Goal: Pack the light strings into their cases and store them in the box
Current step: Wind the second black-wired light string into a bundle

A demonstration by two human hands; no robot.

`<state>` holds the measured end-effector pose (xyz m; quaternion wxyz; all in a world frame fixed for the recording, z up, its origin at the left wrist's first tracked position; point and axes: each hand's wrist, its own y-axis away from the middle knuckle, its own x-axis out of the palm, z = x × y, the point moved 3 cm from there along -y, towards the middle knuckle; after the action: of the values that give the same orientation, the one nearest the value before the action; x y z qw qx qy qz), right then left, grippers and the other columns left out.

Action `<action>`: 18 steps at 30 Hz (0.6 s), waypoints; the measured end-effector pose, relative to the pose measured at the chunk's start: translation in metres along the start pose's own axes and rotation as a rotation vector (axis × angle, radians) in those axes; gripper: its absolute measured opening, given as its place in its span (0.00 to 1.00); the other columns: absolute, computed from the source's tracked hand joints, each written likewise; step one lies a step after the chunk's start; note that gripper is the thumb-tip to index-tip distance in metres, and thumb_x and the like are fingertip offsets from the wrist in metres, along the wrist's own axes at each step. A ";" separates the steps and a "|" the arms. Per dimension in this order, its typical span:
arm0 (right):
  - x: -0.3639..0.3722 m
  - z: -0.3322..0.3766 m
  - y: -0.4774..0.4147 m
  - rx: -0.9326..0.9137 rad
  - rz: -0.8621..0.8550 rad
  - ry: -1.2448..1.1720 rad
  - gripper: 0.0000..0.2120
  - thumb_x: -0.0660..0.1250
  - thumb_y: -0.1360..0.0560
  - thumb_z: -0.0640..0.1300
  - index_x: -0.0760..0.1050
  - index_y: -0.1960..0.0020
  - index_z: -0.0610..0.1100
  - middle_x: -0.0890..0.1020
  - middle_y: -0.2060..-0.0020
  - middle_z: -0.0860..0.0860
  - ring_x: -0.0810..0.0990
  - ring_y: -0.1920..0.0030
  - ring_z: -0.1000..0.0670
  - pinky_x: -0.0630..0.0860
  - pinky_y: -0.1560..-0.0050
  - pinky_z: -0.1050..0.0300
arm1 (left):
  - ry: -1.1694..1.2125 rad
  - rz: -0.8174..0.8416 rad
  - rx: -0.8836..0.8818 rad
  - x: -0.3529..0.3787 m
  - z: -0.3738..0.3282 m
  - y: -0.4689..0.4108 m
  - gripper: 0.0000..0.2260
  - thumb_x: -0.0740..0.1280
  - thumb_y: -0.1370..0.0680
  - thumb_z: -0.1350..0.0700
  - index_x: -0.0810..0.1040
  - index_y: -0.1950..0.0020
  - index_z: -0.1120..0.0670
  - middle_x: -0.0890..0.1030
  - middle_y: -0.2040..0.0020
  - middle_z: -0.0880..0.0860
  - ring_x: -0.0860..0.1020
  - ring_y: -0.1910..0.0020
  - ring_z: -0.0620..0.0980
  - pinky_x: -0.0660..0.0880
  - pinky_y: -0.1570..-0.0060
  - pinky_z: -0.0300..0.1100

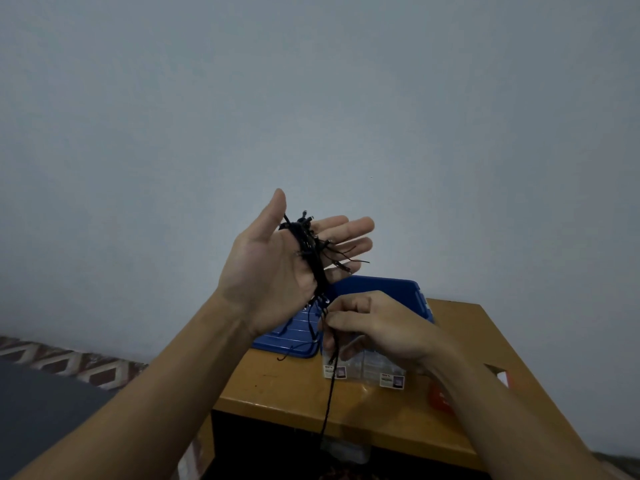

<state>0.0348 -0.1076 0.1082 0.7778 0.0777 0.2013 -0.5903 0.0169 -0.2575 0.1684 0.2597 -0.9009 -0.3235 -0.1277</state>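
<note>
- Clearly mid-winding: holds the string (313,251) as a black bundle looped round the flat left hand (273,268), raised above the far left corner of the table (277,386).
- Carries the loops on straight fingers and an upright thumb, palm towards the camera, with no curl round the bundle.
- Pinches the loose run just below the bundle with the right hand (377,327), thumb against curled fingers in a narrow grip.
- Trails from that pinch down past the cases (374,370) and over the table's near edge, end out of sight.
- Looks light, limp and thin: twisted cord with small stiff bulb stubs sticking out sideways, likely to snag on one another and to spring loose once slipped off the hand.
- Best taken across the middle of the whole bundle, squeezing the loops together, rather than by one strand or a bulb; probably fragile at the bulbs and fine leads.
- Stands by the far edge: a blue box (391,289) of hard, glossy plastic, with a ribbed blue panel (287,336), perhaps its lid, lying to its left.
- Lie near the table's middle: clear, boxy cases of thin shiny plastic with small printed labels on the near side, partly hidden behind the right wrist.
- Shows smooth orange-brown wood, square-edged, on the tabletop, plus a small orange thing (440,398) at the right edge, too blurred to identify.
</note>
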 end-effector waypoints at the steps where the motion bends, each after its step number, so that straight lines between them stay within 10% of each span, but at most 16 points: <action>1: 0.001 0.001 0.000 0.009 0.007 -0.001 0.09 0.64 0.18 0.42 0.81 0.47 0.41 0.87 0.56 0.46 0.85 0.52 0.46 0.80 0.47 0.47 | 0.002 -0.016 0.008 0.001 0.000 0.000 0.36 0.47 0.18 0.35 0.66 0.26 0.64 0.79 0.34 0.62 0.78 0.34 0.60 0.67 0.28 0.57; 18: 0.000 0.005 0.002 0.059 -0.024 0.001 0.19 0.63 0.18 0.47 0.74 0.67 0.45 0.73 0.72 0.49 0.70 0.70 0.52 0.68 0.65 0.56 | -0.003 -0.160 0.104 0.003 0.000 0.000 0.32 0.50 0.17 0.39 0.62 0.26 0.64 0.81 0.37 0.64 0.79 0.35 0.59 0.69 0.33 0.48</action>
<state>0.0375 -0.1088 0.1125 0.7679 0.0987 0.1850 -0.6052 0.0189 -0.2565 0.1694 0.2946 -0.8576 -0.4010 -0.1299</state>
